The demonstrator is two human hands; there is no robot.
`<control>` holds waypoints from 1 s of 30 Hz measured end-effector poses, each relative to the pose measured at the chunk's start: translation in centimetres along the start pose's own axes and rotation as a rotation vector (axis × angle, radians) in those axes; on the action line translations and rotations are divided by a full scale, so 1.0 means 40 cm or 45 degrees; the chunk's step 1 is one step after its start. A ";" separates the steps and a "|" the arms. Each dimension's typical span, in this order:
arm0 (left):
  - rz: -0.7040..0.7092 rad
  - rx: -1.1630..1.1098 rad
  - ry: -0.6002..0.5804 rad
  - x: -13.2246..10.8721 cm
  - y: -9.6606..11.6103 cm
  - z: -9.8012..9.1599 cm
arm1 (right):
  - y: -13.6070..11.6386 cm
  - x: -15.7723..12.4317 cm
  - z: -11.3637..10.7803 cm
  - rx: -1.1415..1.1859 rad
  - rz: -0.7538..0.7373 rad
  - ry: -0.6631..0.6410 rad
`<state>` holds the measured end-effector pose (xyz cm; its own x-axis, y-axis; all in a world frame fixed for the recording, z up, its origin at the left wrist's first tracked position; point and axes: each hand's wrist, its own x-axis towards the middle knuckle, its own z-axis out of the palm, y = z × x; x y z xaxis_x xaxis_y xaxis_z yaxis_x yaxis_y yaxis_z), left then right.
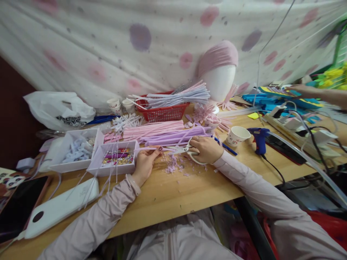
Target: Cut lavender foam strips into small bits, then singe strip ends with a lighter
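At the near edge of the wooden table (176,195), the left hand (145,162) pinches a thin pink pipe cleaner (151,148) between thumb and fingertips. The strand's free end reaches the blades of the scissors (180,148), and the right hand (206,148) is closed through their white loops. How far the blades gape cannot be told. Pink clippings (173,167) lie just below. Likely risks: the limp strand could slide sideways off the blades, and the left fingertips, near the blade tips, could be nicked.
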<state>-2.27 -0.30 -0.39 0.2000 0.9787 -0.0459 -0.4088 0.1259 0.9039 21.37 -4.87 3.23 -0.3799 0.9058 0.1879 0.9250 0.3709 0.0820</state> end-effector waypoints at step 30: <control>0.014 0.102 -0.079 0.001 -0.005 -0.007 | -0.011 0.000 -0.003 0.044 0.044 -0.003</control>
<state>-2.43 -0.24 -0.68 0.2519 0.9677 -0.0116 -0.3395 0.0996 0.9353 20.96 -5.06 3.31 -0.3480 0.9185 0.1878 0.9371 0.3465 0.0417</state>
